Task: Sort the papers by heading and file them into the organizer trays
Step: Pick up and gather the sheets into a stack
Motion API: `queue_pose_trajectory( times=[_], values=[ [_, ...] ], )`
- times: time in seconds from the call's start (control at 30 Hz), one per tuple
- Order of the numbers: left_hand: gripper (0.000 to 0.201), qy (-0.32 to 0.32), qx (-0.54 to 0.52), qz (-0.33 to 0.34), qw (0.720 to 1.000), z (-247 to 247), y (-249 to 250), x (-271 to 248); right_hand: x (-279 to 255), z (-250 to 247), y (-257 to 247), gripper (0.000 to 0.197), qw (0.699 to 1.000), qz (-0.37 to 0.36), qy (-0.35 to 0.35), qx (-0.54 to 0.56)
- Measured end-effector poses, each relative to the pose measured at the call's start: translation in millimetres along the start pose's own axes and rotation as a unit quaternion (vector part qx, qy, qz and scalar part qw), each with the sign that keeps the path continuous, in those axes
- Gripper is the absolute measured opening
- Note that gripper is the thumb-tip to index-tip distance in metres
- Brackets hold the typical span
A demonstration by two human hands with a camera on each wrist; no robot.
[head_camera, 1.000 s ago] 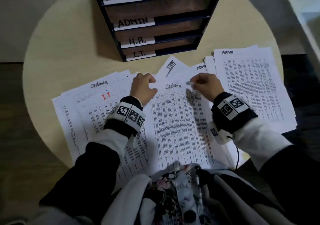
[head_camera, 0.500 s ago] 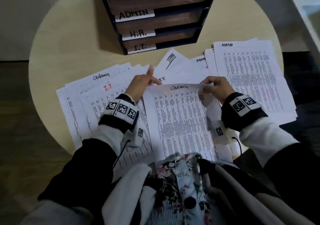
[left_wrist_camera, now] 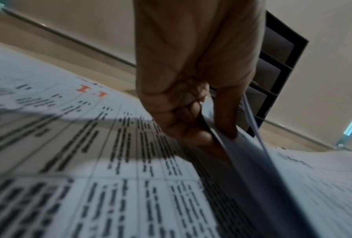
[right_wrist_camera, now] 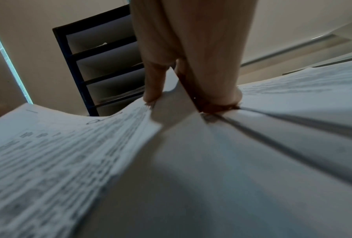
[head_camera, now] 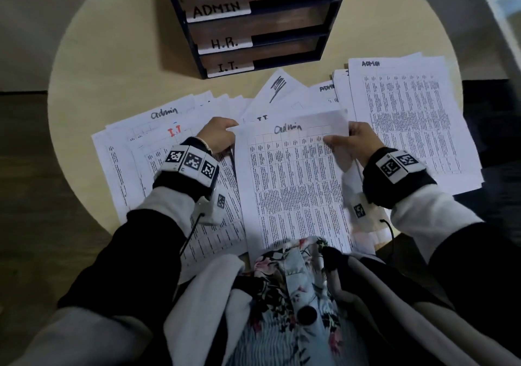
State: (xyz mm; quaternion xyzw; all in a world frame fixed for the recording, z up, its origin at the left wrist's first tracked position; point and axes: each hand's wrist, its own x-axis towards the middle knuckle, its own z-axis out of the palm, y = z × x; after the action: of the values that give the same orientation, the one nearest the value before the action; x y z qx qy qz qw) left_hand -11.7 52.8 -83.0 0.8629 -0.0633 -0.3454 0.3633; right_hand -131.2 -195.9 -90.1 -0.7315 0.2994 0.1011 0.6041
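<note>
A printed sheet headed "Admin" (head_camera: 290,174) is lifted in front of me, held at both top corners. My left hand (head_camera: 218,136) pinches its left edge (left_wrist_camera: 222,140) between thumb and fingers. My right hand (head_camera: 359,140) pinches the top right corner (right_wrist_camera: 167,103), thumb on top. Below it lie more sheets: one headed "I.T." in red (head_camera: 174,132) at the left, another "Admin" sheet (head_camera: 165,113) behind that, and an "ADMIN" stack (head_camera: 408,117) at the right. The dark organizer (head_camera: 253,24) stands at the back with trays labelled ADMIN, H.R. and I.T.
The round beige table (head_camera: 112,64) carries everything; its edge curves close on the left and right. A sheet with a black scribble (head_camera: 277,86) lies just in front of the organizer. Dark floor shows at the left, a pale surface at the far right.
Both hands went from fingering the top edge of the flat Admin sheet to gripping its corners and lifting it off the pile. The view has tilted down, closer to the organizer.
</note>
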Motion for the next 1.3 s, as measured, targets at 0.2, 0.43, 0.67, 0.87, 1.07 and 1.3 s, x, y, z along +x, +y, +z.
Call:
queue_pose_trajectory(
  times=[0.2, 0.43, 0.67, 0.87, 1.07, 1.3],
  values=[
    [0.015, 0.068, 0.001, 0.049, 0.996, -3, -1, -2, 0, 6, -5, 0.011, 0.998, -0.039, 0.043, 0.001],
    [0.010, 0.151, -0.108, 0.046, 0.982, -14, 16, 8, 0, 1, -3, 0.020, 0.999, -0.025, 0.020, 0.017],
    [0.044, 0.171, -0.224, -0.005, 0.959, -15, 26, 16, -3, 0, -8, 0.023, 0.999, -0.026, 0.008, 0.038],
    [0.049, 0.076, -0.320, 0.046, 0.943, -12, 39, -4, 1, 3, -12, 0.004, 0.990, -0.019, 0.081, 0.117],
    [0.038, 0.069, -0.256, 0.092, 0.960, -3, 45, -17, 8, 0, -38, 0.043, 0.980, -0.089, 0.103, 0.143],
    [0.029, 0.291, -0.293, 0.225, 0.882, -29, 104, -35, -21, -3, -117, 0.045, 0.918, -0.313, 0.214, 0.112]
  ],
)
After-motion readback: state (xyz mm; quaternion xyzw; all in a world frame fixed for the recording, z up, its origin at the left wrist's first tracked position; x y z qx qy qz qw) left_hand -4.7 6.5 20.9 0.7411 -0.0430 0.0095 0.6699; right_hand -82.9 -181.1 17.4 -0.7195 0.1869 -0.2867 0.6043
